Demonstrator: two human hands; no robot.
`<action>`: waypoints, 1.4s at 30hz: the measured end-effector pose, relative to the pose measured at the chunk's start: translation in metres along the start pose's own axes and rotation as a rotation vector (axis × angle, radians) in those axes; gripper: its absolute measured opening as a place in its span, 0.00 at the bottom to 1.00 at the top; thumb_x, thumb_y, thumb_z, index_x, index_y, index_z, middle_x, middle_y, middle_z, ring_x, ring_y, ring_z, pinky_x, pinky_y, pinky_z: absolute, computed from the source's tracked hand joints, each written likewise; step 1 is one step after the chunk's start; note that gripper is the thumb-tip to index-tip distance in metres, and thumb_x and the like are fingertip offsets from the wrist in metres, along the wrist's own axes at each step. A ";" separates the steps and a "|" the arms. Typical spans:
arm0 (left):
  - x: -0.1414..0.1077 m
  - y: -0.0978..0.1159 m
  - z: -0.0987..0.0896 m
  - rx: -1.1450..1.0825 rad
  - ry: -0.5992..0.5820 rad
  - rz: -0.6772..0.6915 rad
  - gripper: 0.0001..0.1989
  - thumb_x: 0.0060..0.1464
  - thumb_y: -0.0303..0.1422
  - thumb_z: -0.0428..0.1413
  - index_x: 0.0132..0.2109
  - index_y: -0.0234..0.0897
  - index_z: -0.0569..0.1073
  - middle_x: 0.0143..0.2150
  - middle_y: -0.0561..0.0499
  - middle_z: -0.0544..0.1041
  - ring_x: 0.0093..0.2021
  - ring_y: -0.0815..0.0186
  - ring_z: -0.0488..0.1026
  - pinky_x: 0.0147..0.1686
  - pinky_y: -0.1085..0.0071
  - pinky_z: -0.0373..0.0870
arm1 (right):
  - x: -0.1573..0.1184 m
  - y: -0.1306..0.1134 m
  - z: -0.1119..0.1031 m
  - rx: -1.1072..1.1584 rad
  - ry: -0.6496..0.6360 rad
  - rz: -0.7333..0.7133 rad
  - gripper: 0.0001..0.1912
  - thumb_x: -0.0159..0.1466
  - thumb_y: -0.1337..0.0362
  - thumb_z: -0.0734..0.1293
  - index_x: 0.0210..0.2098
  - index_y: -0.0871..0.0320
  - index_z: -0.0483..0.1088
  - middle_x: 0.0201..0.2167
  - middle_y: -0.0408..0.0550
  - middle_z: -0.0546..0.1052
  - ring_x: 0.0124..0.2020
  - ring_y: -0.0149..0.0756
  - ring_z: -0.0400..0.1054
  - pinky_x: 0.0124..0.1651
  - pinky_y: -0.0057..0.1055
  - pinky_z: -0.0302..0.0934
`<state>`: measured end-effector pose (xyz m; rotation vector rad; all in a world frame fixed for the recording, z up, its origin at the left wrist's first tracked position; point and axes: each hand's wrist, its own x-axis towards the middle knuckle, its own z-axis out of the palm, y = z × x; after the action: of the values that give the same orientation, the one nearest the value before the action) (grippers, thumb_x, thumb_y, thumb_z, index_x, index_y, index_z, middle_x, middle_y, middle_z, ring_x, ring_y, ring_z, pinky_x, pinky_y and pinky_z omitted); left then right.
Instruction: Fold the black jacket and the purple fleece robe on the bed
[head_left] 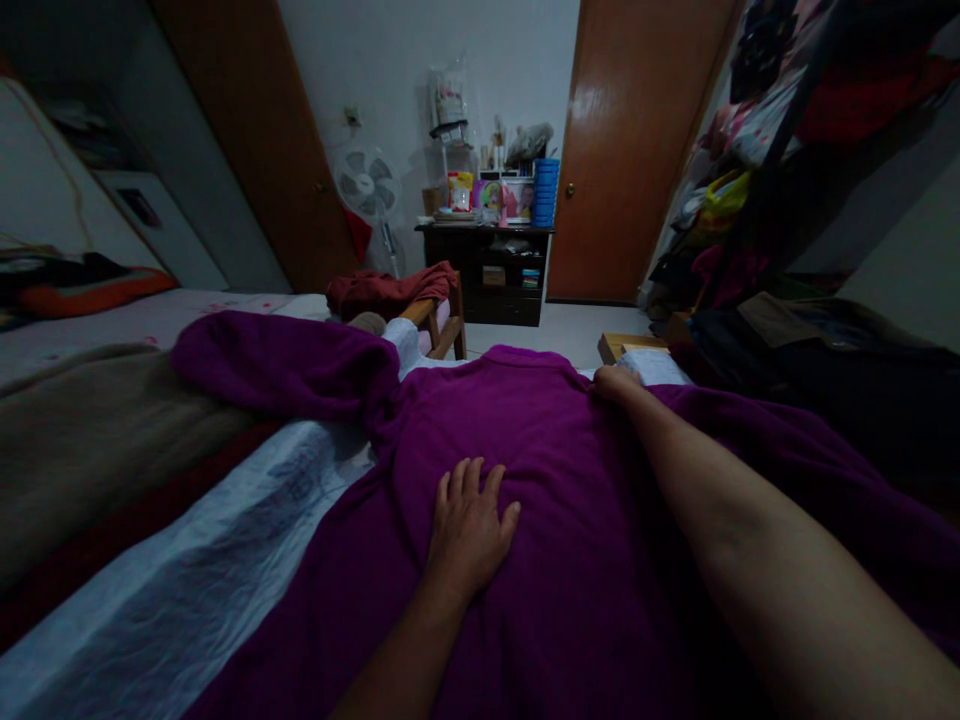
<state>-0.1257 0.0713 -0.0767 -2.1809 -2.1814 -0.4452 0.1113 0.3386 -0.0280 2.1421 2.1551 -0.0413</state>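
Note:
A purple long-sleeved top [555, 500] lies spread in front of me on a pale patterned cover [217, 560], its neckline away from me. One sleeve stretches left over a brown cloth, the other runs off to the right. My left hand [469, 525] rests flat on the middle of the top, fingers apart. Reaching to the far right shoulder, my right hand [619, 385] has its fingers closed on the fabric there; the fingertips are partly hidden.
Brown folded cloth [90, 440] lies at the left, dark clothes [832, 370] at the right. Beyond are a wooden chair [450, 325] with a reddish cloth [394, 290], a standing fan [367, 185], a dark cabinet [480, 300] and a wooden door [637, 150]. Clothes hang at the upper right.

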 end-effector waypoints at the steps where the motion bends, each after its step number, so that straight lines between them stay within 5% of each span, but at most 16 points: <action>1: 0.000 0.000 0.000 -0.002 0.000 0.000 0.26 0.60 0.46 0.48 0.62 0.44 0.65 0.64 0.44 0.64 0.66 0.52 0.55 0.64 0.49 0.50 | 0.001 0.001 -0.002 -0.001 0.000 -0.001 0.19 0.63 0.56 0.64 0.49 0.57 0.75 0.51 0.59 0.74 0.54 0.49 0.67 0.53 0.39 0.59; 3: 0.000 0.000 -0.001 -0.008 -0.002 0.000 0.25 0.60 0.46 0.49 0.61 0.44 0.66 0.64 0.44 0.64 0.66 0.51 0.55 0.64 0.49 0.50 | 0.001 0.002 -0.005 -0.004 0.029 0.000 0.18 0.64 0.59 0.63 0.50 0.59 0.74 0.51 0.61 0.74 0.54 0.49 0.66 0.53 0.38 0.58; 8: 0.001 0.002 -0.006 -0.032 0.019 0.001 0.22 0.59 0.43 0.51 0.58 0.42 0.68 0.59 0.43 0.67 0.62 0.53 0.58 0.63 0.50 0.52 | -0.001 -0.007 0.000 0.009 0.331 0.064 0.21 0.68 0.68 0.52 0.52 0.64 0.71 0.53 0.65 0.70 0.56 0.48 0.62 0.52 0.39 0.56; 13: 0.001 0.005 -0.011 -0.064 0.062 -0.010 0.10 0.59 0.36 0.53 0.48 0.43 0.71 0.48 0.48 0.70 0.52 0.57 0.65 0.57 0.54 0.58 | -0.001 -0.016 0.018 0.046 0.273 0.170 0.22 0.68 0.70 0.50 0.51 0.63 0.72 0.51 0.62 0.72 0.51 0.47 0.65 0.50 0.40 0.57; 17: 0.003 0.007 -0.012 -0.082 0.053 -0.033 0.03 0.58 0.32 0.55 0.40 0.42 0.71 0.43 0.49 0.69 0.45 0.59 0.65 0.50 0.59 0.62 | -0.005 -0.025 0.019 0.052 0.357 0.152 0.22 0.68 0.70 0.49 0.51 0.63 0.71 0.54 0.64 0.68 0.56 0.49 0.61 0.53 0.42 0.55; 22: 0.005 0.006 -0.016 -0.135 0.111 0.030 0.02 0.58 0.30 0.54 0.40 0.40 0.70 0.44 0.49 0.70 0.46 0.59 0.64 0.48 0.60 0.61 | -0.024 -0.051 0.024 0.177 0.143 0.135 0.27 0.68 0.54 0.55 0.58 0.65 0.64 0.58 0.66 0.65 0.59 0.55 0.58 0.57 0.51 0.53; 27: 0.004 0.002 -0.017 -0.188 0.116 0.099 0.05 0.63 0.29 0.48 0.38 0.39 0.67 0.39 0.49 0.70 0.42 0.61 0.65 0.44 0.63 0.61 | -0.036 -0.056 0.039 0.248 0.008 0.184 0.38 0.66 0.42 0.49 0.68 0.57 0.50 0.70 0.60 0.46 0.68 0.64 0.37 0.62 0.66 0.34; 32: 0.004 -0.001 -0.011 -0.194 -0.008 0.124 0.05 0.63 0.28 0.47 0.38 0.40 0.66 0.38 0.50 0.72 0.40 0.62 0.67 0.41 0.66 0.62 | -0.031 -0.034 0.043 0.236 0.049 0.072 0.37 0.66 0.41 0.50 0.67 0.55 0.50 0.70 0.57 0.48 0.69 0.55 0.37 0.66 0.55 0.34; 35: 0.004 -0.001 -0.009 -0.177 -0.043 0.123 0.03 0.62 0.31 0.49 0.40 0.40 0.67 0.39 0.51 0.72 0.40 0.62 0.68 0.41 0.66 0.62 | -0.031 -0.029 0.034 0.249 -0.032 0.064 0.35 0.66 0.45 0.53 0.66 0.58 0.52 0.68 0.57 0.51 0.69 0.51 0.41 0.66 0.50 0.39; 39: 0.005 0.001 -0.011 -0.164 -0.032 0.130 0.08 0.62 0.37 0.50 0.44 0.41 0.70 0.41 0.50 0.72 0.43 0.61 0.68 0.43 0.65 0.62 | -0.052 -0.059 0.016 0.304 -0.065 0.129 0.35 0.65 0.47 0.55 0.66 0.58 0.52 0.70 0.59 0.47 0.69 0.57 0.38 0.64 0.59 0.39; 42: 0.003 0.002 -0.014 -0.158 0.025 0.112 0.10 0.62 0.40 0.51 0.47 0.44 0.71 0.44 0.50 0.72 0.46 0.60 0.67 0.46 0.63 0.62 | -0.079 -0.099 0.008 0.372 -0.054 0.038 0.34 0.66 0.49 0.54 0.68 0.53 0.48 0.71 0.54 0.44 0.70 0.54 0.35 0.64 0.59 0.38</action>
<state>-0.1263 0.0713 -0.0626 -2.3473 -2.0631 -0.6569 0.0136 0.2582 -0.0335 2.3340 2.2169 -0.5304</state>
